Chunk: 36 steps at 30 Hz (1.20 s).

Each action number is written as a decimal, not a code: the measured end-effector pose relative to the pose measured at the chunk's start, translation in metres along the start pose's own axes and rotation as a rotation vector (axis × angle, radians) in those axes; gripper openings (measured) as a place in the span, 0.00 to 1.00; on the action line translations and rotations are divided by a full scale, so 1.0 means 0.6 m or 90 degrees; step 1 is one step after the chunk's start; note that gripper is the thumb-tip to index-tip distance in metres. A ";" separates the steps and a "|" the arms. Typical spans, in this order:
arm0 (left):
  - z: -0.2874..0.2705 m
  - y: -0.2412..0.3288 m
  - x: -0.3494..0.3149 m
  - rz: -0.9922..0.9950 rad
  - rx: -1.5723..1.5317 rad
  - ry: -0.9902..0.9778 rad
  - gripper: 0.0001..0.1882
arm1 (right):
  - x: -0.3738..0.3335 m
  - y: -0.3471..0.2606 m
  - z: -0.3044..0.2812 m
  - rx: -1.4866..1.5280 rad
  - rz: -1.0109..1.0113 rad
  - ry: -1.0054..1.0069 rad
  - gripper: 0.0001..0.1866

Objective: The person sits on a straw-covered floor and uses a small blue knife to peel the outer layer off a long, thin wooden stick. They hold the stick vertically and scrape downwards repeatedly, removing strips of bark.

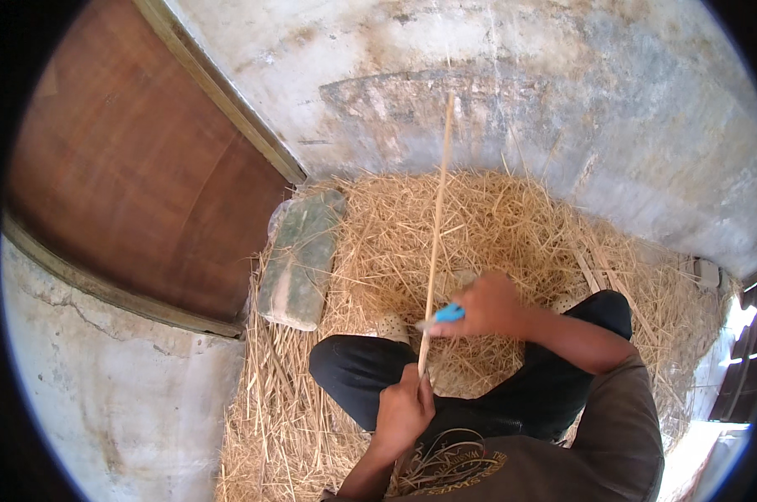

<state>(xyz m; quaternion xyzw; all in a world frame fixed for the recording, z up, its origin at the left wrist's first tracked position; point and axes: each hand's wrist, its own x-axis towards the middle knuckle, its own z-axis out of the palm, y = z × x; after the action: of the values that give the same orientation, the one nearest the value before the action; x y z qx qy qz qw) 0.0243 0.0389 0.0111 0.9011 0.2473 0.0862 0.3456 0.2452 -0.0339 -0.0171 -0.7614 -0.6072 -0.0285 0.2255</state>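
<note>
While a blue-handled tool (450,313) crossed the long pale strip (438,219) low down, work looked under way, the strip in one piece over straw (500,217), the remainder unclear | left grip (404,410) closed round the strip's lower end | right grip (489,305) wrapped the tool, elbow bent, forearm slanting inward

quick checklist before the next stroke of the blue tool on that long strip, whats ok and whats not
1. Left hand gripping the strip near its lower end: ok, fingers closed around it.
2. Right hand holding the blue-handled tool: ok.
3. Hands apart: ok, the left is on the strip below the tool.
4. Which way the tool's edge faces: cannot tell, too small and blurred.
5. Strip's far end clear of the wall: cannot tell, it overlaps the wall in this single view.
</note>
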 end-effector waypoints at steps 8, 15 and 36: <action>0.007 0.018 0.019 0.002 -0.042 -0.012 0.05 | 0.009 0.074 0.026 -0.102 0.094 0.209 0.39; 0.019 -0.001 0.008 0.008 -0.076 -0.056 0.05 | -0.021 0.075 0.007 0.050 0.132 -0.013 0.38; -0.012 0.036 0.010 -0.048 -0.165 -0.116 0.09 | -0.002 0.055 -0.012 0.011 0.129 0.058 0.37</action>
<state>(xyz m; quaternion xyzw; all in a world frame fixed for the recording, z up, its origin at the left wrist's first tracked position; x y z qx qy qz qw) 0.0353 0.0324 0.0308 0.8432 0.2356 0.0218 0.4827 0.2776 -0.0429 -0.0214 -0.8147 -0.5167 -0.0352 0.2610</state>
